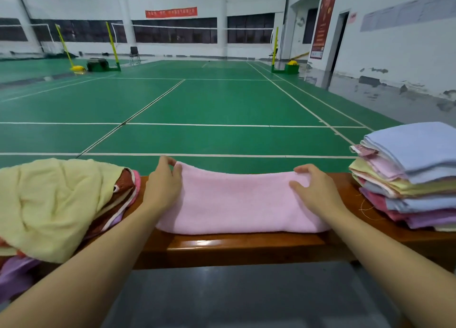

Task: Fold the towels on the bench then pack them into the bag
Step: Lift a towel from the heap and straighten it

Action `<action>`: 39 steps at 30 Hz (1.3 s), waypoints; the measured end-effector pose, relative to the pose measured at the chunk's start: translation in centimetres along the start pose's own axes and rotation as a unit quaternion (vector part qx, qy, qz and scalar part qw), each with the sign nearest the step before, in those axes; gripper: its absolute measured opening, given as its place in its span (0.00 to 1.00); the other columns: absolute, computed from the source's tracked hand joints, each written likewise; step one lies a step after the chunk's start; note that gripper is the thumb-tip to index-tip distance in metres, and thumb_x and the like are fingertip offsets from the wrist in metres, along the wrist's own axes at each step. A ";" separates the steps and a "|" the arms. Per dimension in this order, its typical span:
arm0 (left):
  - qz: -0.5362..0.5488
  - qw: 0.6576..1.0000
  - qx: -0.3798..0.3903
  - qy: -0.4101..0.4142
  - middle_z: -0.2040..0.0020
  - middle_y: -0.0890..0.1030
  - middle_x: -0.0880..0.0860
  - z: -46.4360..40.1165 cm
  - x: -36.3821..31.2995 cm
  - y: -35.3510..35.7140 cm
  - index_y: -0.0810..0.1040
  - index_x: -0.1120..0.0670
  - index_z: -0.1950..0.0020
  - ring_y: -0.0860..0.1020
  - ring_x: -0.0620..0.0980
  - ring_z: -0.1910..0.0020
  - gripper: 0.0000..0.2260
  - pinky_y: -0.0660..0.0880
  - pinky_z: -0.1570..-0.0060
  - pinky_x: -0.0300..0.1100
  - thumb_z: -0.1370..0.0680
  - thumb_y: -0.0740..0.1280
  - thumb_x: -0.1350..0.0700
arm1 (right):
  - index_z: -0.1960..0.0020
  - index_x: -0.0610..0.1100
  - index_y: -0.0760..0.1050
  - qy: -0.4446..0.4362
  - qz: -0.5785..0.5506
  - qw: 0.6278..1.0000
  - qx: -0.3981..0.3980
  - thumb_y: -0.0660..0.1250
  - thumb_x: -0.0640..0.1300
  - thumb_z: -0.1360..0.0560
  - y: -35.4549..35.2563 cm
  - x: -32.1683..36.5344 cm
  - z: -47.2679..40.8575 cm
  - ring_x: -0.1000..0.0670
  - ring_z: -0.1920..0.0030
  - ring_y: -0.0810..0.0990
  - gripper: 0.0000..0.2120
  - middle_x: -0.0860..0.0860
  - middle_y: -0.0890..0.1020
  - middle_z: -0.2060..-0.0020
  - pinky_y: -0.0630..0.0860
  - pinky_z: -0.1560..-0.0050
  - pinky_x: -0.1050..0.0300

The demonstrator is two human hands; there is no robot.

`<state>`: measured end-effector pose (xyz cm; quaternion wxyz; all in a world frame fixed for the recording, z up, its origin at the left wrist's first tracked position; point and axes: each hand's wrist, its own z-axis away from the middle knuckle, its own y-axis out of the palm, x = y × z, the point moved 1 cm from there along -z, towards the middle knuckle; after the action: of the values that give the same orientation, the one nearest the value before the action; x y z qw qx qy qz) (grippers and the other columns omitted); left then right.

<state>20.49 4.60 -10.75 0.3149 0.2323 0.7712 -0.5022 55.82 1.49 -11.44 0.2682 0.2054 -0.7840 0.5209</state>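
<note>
A pink towel [237, 202] lies across the wooden bench [232, 247], folded into a long band, between the person's two hands. The left hand [164, 183] holds the left end of the towel: its fingers curl over the far corner and pinch the cloth there. The right hand [313, 188] is on the right end, with the fingertips bent over the far edge and the thumb pressing on the top surface, so it grips the cloth too. The far edge of the towel sags a little in the middle between the two hands.

On the left part of the bench there is a loose pile of unfolded towels [74, 214]; a pale yellow towel [54, 204] is on top, crumpled, and under it brown, pink and purple cloth shows. This pile is just beside the left forearm. On the right part of the bench stands a neat stack of folded towels [407, 194], with a light blue towel [419, 145] on top and pink, yellow and purple ones below. I see no bag in this view. Behind the bench is a green badminton court [209, 100].
</note>
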 end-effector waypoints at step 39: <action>-0.305 0.883 0.328 0.137 0.17 0.50 0.49 2.9 -3.8 5.8 0.50 0.41 0.18 0.50 0.52 0.20 0.25 0.44 0.22 0.58 0.16 0.50 0.45 | 0.25 0.58 0.63 -0.180 0.341 0.884 0.263 0.47 0.66 0.18 5.8 6.7 -0.2 0.46 0.32 0.66 0.26 0.50 0.68 0.33 0.70 0.39 0.44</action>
<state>27.78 4.07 -12.53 -0.0570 0.1419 0.6309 -0.7607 47.21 3.56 -11.22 -0.1356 0.0787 -0.6746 0.7213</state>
